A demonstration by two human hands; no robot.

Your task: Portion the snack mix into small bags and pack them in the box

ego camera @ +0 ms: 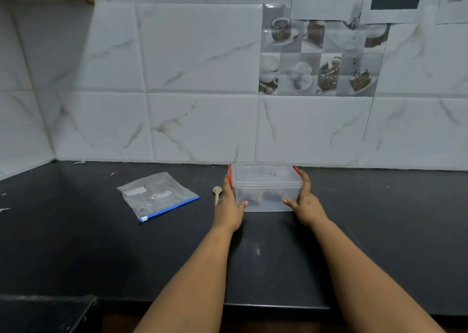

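Opening step: your left hand [231, 206] and right hand [307, 203] clasp the lidded box [266, 188], fingers wrapped around its sides at frame centre; next, unclip the lid.

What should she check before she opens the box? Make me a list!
1. Both hands on the box: ok. The left hand and right hand press its two sides.
2. Box flat on the counter: ok.
3. Lid shut: ok, it sits on top with the red clips at the far corners.
4. Snack mix inside: cannot tell how much; only something dark shows through the wall.
5. Bag ready: ok, a zip bag lies flat to the left.
6. Spoon nearby: ok, right beside the left hand.
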